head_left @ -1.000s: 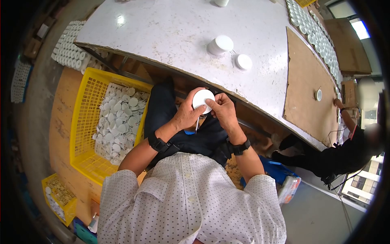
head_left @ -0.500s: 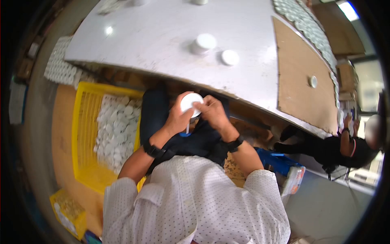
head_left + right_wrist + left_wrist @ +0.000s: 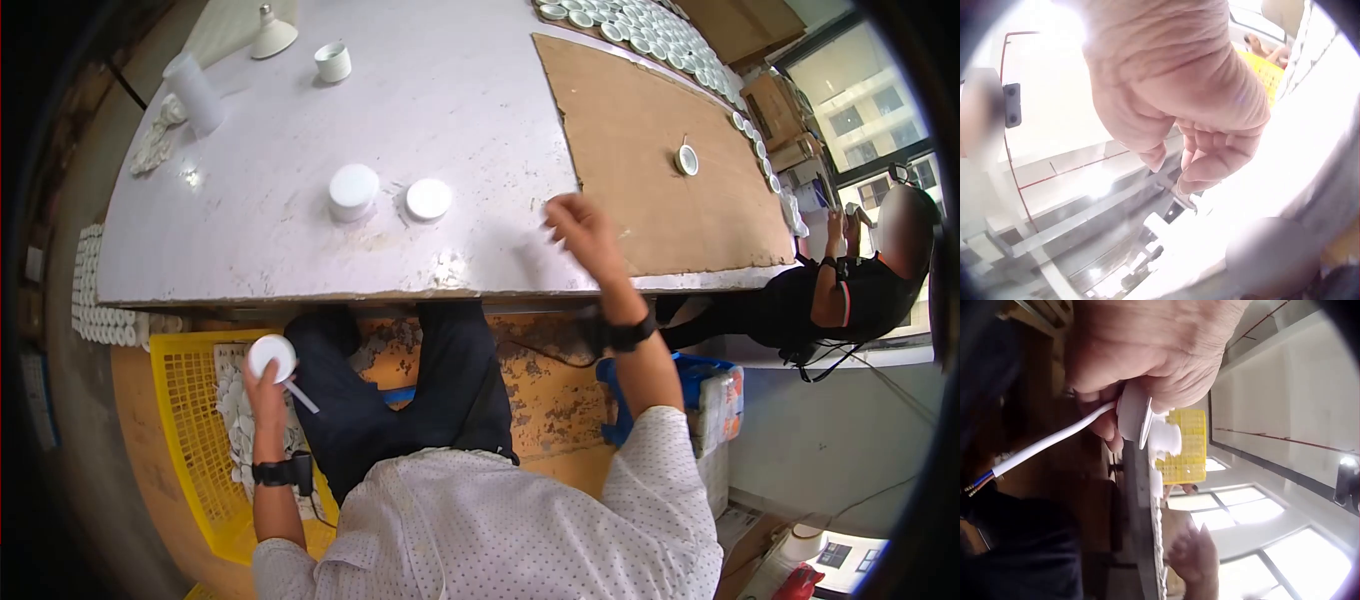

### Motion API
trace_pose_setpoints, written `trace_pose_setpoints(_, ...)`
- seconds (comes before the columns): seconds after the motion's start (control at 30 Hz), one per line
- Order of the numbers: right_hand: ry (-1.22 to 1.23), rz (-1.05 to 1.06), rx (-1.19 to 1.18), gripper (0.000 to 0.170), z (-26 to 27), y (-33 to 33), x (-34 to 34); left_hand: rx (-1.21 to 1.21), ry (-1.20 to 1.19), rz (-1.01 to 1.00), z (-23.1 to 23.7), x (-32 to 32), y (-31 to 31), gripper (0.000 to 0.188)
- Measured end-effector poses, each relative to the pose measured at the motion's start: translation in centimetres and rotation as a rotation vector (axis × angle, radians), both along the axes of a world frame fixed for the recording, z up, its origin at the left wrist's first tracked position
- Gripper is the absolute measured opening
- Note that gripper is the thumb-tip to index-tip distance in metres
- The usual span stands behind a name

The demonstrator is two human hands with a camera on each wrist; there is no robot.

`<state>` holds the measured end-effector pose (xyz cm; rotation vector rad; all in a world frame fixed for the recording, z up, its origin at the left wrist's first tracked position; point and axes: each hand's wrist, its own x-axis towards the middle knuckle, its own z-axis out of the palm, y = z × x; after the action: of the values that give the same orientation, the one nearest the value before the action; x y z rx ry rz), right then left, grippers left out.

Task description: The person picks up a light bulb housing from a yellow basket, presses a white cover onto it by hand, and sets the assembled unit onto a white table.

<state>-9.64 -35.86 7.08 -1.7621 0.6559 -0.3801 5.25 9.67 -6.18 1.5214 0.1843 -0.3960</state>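
My left hand [image 3: 264, 402] holds a round white fitting [image 3: 272, 352] beside my left thigh, over the edge of the yellow basket [image 3: 178, 415]. A white cable [image 3: 1054, 442] runs out of the fitting's back and ends in bare-tipped blue and brown wires [image 3: 980, 481]. Thumb and fingers grip the fitting at its sides in the left wrist view. My right hand [image 3: 588, 240] is over the table's front part, near the cardboard sheet [image 3: 640, 130]. Its fingers [image 3: 1210, 169] are loosely bent with nothing between them. Left of it on the table stand a thick white round piece [image 3: 354, 190] and a flatter white disc [image 3: 429, 199].
White discs fill part of the basket. Farther back on the table are a white cup-shaped piece [image 3: 333, 62], a white cylinder [image 3: 195, 92] and a bulb-shaped lamp [image 3: 272, 35]. One small ring-shaped cup [image 3: 686, 160] lies on the cardboard. Another person [image 3: 850, 295] is at the right.
My hands were together on the fitting over my lap. The right has let go and moved right over the table; the left has carried the fitting left. The head view has turned.
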Motion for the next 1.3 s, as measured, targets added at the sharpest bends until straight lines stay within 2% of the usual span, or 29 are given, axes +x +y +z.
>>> trace_pose_setpoints(0.1, 0.080, -0.309, -0.338, 0.035, -1.2, -10.4, -1.3, 0.173, 0.046, 0.252, -3.0, 2.2, 6.0, 0.054)
trace_pose_setpoints(0.17, 0.177, -0.498, -0.462, 0.046, -2.5, -17.3, -2.7, 0.358, 0.062, 0.323, -4.8, 3.1, 9.7, 0.055)
trace_pose_setpoints(0.23, 0.221, -0.575, -0.496, 0.053, -3.4, -22.9, -4.8, 0.550, 0.094, 0.286, -5.8, 3.5, 13.1, 0.052)
trace_pose_setpoints(0.27, 0.339, -0.627, -0.526, 0.060, -3.6, -25.4, -5.8, 0.597, 0.046, 0.197, -9.1, 4.2, 18.0, 0.050)
trace_pose_setpoints(0.3, 0.460, -0.678, -0.554, 0.067, -3.8, -27.1, -6.0, 0.644, -0.001, 0.108, -12.4, 4.7, 22.9, 0.047)
trace_pose_setpoints(0.33, 0.459, -0.679, -0.556, 0.067, -3.7, -27.7, -5.9, 0.729, -0.028, 0.077, -12.9, 4.4, 25.5, 0.044)
trace_pose_setpoints(0.37, 0.498, -0.735, -0.636, 0.070, -3.4, -27.9, -6.1, 0.928, -0.011, 0.204, -14.4, 4.3, 28.4, 0.048)
trace_pose_setpoints(0.4, 0.538, -0.788, -0.716, 0.074, -3.4, -28.3, -6.2, 1.032, -0.051, 0.315, -12.7, 3.1, 27.3, 0.043)
trace_pose_setpoints(0.43, 0.555, -0.791, -0.699, 0.075, -3.7, -29.3, -6.4, 1.183, 0.068, 0.308, -16.3, 3.5, 32.3, 0.056)
trace_pose_setpoints(0.47, 0.558, -0.788, -0.700, 0.075, -3.6, -30.0, -6.1, 1.267, -0.033, 0.232, -11.5, 2.4, 28.3, 0.044)
trace_pose_setpoints(0.57, 0.694, -0.794, -0.667, 0.073, -3.2, -31.0, -5.6, 1.335, -0.016, 0.183, -12.8, 2.3, 29.3, 0.038)
trace_pose_setpoints(0.63, 0.715, -0.810, -0.673, 0.073, -3.0, -31.1, -5.2, 1.235, 0.105, -0.031, -13.9, 2.3, 29.7, 0.037)
trace_pose_setpoints(0.67, 0.733, -0.833, -0.683, 0.072, -3.0, -31.4, -4.8, 1.234, 0.111, -0.027, -13.8, 2.2, 28.2, 0.037)
trace_pose_setpoints(0.73, 0.771, -0.811, -0.679, 0.072, -3.4, -32.9, -4.9, 1.179, -0.002, -0.163, -13.8, 1.8, 25.1, 0.031)
trace_pose_setpoints(0.77, 0.792, -0.793, -0.674, 0.071, -3.4, -33.1, -4.8, 1.059, 0.060, -0.151, -14.2, 2.0, 23.9, 0.030)
trace_pose_setpoints(0.8, 0.813, -0.775, -0.668, 0.071, -3.4, -33.1, -4.8, 1.058, 0.066, -0.148, -13.4, 0.2, 23.7, 0.030)
trace_pose_setpoints(0.87, 0.779, -0.773, -0.690, 0.073, -3.3, -32.4, -4.7, 0.947, 0.050, -0.233, -7.0, 2.2, 11.7, 0.028)
trace_pose_setpoints(0.9, 0.743, -0.777, -0.709, 0.075, -3.3, -31.9, -4.7, 0.950, 0.052, -0.233, -7.3, 2.5, 11.1, 0.028)
trace_pose_setpoints(0.97, 0.661, -0.771, -0.777, 0.076, -4.9, -32.2, -5.4, 0.991, -0.216, -0.357, -8.7, 3.1, 10.1, 0.027)
trace_pose_setpoints(1.0, 0.579, -0.762, -0.848, 0.078, -5.4, -32.2, -5.8, 0.857, -0.163, -0.328, -7.8, 3.3, 8.4, 0.026)
trace_pose_setpoints(1.03, 0.576, -0.764, -0.847, 0.078, -4.8, -30.8, -5.7, 0.722, -0.112, -0.296, -6.6, 3.1, 6.1, 0.025)
trace_pose_setpoints(1.1, 0.382, -0.654, -0.983, 0.077, -3.6, -26.6, -5.2, 0.565, -0.174, -0.364, -4.5, 2.6, 2.3, 0.023)
trace_pose_setpoints(1.13, 0.376, -0.653, -0.980, 0.077, -3.1, -24.6, -5.2, 0.501, -0.159, -0.403, -1.6, 2.0, -0.9, 0.020)
trace_pose_setpoints(1.2, 0.125, -0.436, -1.084, 0.073, -2.1, -20.0, -5.3, 0.335, -0.144, -0.465, 2.6, 0.2, -5.5, 0.023)
trace_pose_setpoints(1.23, 0.041, -0.419, -0.904, 0.071, -1.1, -16.6, -4.6, 0.239, -0.182, -0.525, 4.8, -0.8, -7.4, 0.025)
trace_pose_setpoints(1.27, 0.033, -0.408, -0.898, 0.071, -0.3, -13.6, -4.4, 0.132, -0.244, -0.572, 7.0, -1.8, -9.2, 0.025)
trace_pose_setpoints(1.3, 0.016, -0.230, -0.898, 0.073, 0.3, -10.8, -4.4, 0.123, -0.340, -0.644, 9.0, -2.7, -10.5, 0.026)
